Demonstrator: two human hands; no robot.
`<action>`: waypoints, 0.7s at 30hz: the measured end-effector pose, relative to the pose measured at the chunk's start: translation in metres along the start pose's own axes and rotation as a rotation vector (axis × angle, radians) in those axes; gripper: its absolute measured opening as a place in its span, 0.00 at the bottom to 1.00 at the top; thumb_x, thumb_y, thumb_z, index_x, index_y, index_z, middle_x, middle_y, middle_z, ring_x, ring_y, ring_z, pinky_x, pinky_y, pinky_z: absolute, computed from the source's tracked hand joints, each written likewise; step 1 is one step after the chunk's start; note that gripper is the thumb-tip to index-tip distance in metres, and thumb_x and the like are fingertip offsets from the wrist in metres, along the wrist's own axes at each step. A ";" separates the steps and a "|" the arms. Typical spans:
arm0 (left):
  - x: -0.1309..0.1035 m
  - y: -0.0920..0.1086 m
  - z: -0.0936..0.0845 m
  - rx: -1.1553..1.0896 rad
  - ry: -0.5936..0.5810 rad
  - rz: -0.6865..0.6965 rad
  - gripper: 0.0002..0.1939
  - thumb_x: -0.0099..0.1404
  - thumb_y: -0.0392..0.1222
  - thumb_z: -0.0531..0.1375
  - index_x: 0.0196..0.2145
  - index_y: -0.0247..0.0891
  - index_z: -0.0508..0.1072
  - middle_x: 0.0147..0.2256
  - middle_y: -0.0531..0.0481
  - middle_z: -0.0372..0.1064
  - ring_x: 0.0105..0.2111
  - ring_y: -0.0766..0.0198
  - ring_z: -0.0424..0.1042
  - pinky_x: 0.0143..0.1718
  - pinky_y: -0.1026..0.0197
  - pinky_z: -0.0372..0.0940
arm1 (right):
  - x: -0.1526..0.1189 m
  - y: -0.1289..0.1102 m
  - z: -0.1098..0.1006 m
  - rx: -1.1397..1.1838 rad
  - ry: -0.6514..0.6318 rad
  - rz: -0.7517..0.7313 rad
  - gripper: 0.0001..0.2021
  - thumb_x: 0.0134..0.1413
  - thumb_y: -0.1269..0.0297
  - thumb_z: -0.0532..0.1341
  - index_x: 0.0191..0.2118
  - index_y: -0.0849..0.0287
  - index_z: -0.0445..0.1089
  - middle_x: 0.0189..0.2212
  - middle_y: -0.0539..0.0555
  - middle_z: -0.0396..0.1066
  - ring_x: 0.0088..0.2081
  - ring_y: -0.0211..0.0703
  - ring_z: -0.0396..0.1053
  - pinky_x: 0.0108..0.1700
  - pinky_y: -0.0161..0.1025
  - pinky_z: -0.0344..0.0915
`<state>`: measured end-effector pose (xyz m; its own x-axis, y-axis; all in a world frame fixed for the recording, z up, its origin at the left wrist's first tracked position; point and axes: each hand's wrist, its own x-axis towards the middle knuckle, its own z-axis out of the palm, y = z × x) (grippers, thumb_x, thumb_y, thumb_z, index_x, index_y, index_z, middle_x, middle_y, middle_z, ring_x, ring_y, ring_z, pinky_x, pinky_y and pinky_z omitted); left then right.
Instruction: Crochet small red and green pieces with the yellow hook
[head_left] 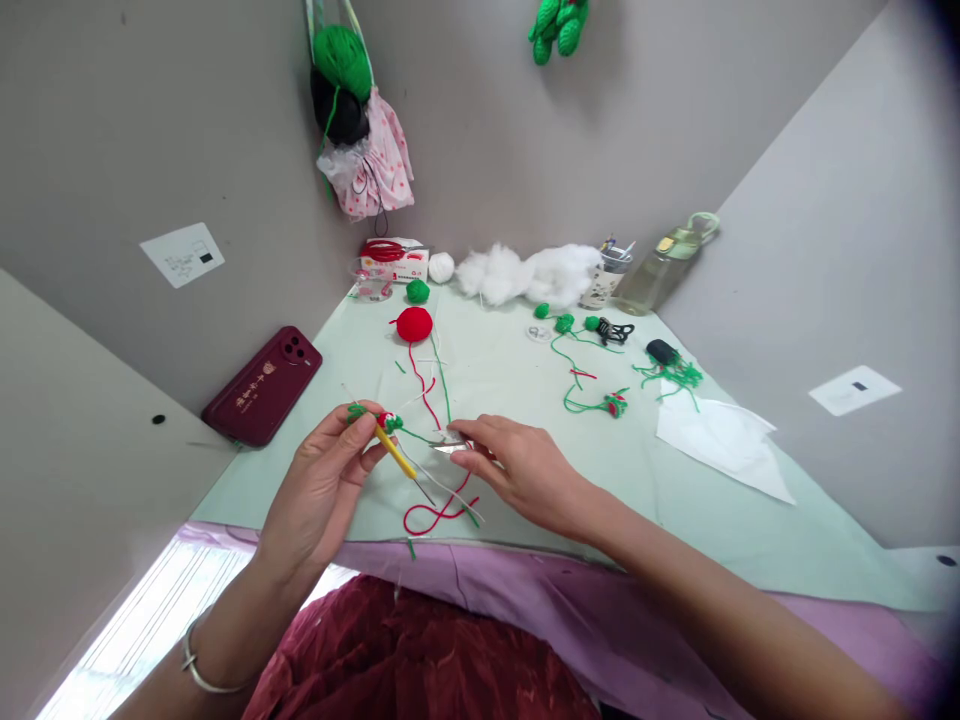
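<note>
Between the fingers of my left hand (326,468) is a small green, red and white crochet piece (390,422). A yellow-handled crochet hook (396,452) is pinched in the same hand, slanting down to the right. My right hand (510,462) is closed around small metal thread snips (448,441), whose blades point left toward the piece. A green strand (416,436) runs from the piece to the blades; whether it lies between them I cannot tell. White and red yarn tails (427,520) hang and lie below the hands.
Behind the hands sit a red yarn ball (414,324), a green one (418,291) and white stuffing (525,275). Small crocheted green pieces (615,403) lie at right, near a white sheet (720,445). A bottle (664,265) and a phone (262,387) stand against the walls.
</note>
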<state>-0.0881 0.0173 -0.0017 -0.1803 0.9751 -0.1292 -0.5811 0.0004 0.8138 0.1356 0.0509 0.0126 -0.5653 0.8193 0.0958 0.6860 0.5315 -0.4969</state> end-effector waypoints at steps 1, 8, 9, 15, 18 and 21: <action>0.000 0.000 0.001 -0.001 -0.003 0.003 0.10 0.55 0.42 0.78 0.33 0.39 0.84 0.35 0.55 0.76 0.36 0.69 0.75 0.38 0.72 0.73 | 0.001 -0.001 0.002 -0.124 0.012 -0.001 0.16 0.73 0.55 0.58 0.57 0.55 0.74 0.41 0.56 0.80 0.42 0.47 0.76 0.37 0.39 0.64; -0.002 0.001 0.006 -0.008 -0.038 -0.014 0.09 0.56 0.40 0.77 0.33 0.38 0.84 0.35 0.54 0.77 0.36 0.69 0.76 0.38 0.72 0.73 | 0.013 -0.006 0.015 -0.408 0.053 -0.100 0.10 0.71 0.58 0.62 0.45 0.56 0.78 0.35 0.55 0.79 0.37 0.44 0.75 0.31 0.38 0.57; -0.002 0.000 0.007 -0.014 -0.048 -0.026 0.09 0.57 0.40 0.77 0.34 0.38 0.84 0.35 0.54 0.77 0.36 0.69 0.76 0.39 0.72 0.73 | 0.017 -0.005 0.015 -0.414 0.052 -0.098 0.11 0.72 0.58 0.61 0.43 0.56 0.78 0.35 0.56 0.79 0.37 0.45 0.75 0.31 0.38 0.58; -0.001 0.003 0.008 -0.131 -0.018 -0.118 0.11 0.54 0.37 0.78 0.34 0.36 0.84 0.34 0.54 0.78 0.33 0.70 0.77 0.36 0.71 0.75 | 0.029 0.018 -0.001 -0.553 0.092 0.112 0.17 0.71 0.55 0.60 0.56 0.61 0.73 0.43 0.63 0.80 0.42 0.56 0.79 0.40 0.46 0.70; -0.001 0.001 0.015 -0.176 -0.032 -0.178 0.09 0.55 0.36 0.77 0.34 0.35 0.83 0.33 0.53 0.78 0.32 0.71 0.77 0.34 0.71 0.74 | 0.020 0.023 -0.003 -0.538 0.330 -0.095 0.32 0.65 0.56 0.67 0.69 0.62 0.60 0.58 0.70 0.73 0.56 0.61 0.75 0.55 0.56 0.72; -0.005 -0.008 0.026 -0.193 -0.089 -0.217 0.09 0.56 0.36 0.77 0.33 0.35 0.83 0.33 0.52 0.79 0.32 0.69 0.77 0.36 0.70 0.74 | 0.002 0.010 0.007 -0.404 0.477 -0.425 0.31 0.67 0.58 0.65 0.70 0.56 0.59 0.61 0.66 0.71 0.60 0.56 0.72 0.57 0.52 0.74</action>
<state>-0.0624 0.0184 0.0074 0.0299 0.9723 -0.2316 -0.7404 0.1772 0.6484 0.1383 0.0566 0.0018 -0.6223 0.4814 0.6173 0.6194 0.7850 0.0123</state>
